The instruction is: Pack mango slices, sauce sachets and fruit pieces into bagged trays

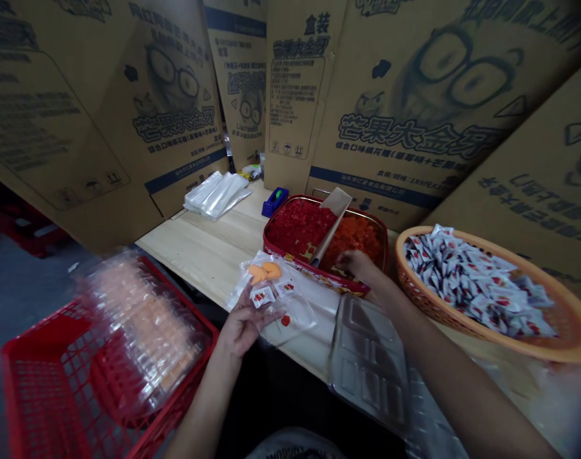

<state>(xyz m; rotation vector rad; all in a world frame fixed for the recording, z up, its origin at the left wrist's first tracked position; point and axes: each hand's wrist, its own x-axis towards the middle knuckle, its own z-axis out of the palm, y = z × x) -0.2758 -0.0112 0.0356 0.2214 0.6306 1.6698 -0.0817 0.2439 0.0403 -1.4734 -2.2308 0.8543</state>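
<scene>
My left hand [245,322] holds up a clear plastic bag [275,296] containing round orange biscuits [264,273] and small red-and-white sachets [263,296]. My right hand [357,264] reaches over the rim of a red tray [319,268], its fingertips among diced orange pieces [354,236]. Whether those fingers grip anything is hidden. Diced red pieces [300,226] fill the tray's other side, and a cardboard divider [331,223] stands between the two heaps. A clear plastic insert tray [369,363] lies under my right forearm.
A woven orange basket [481,290] heaped with sachets stands at right on the pale wooden table [199,255]. A red plastic crate [46,382] holds stacked clear trays at lower left. Plastic bags and a blue tape dispenser lie behind; printed cardboard sheets stand beyond.
</scene>
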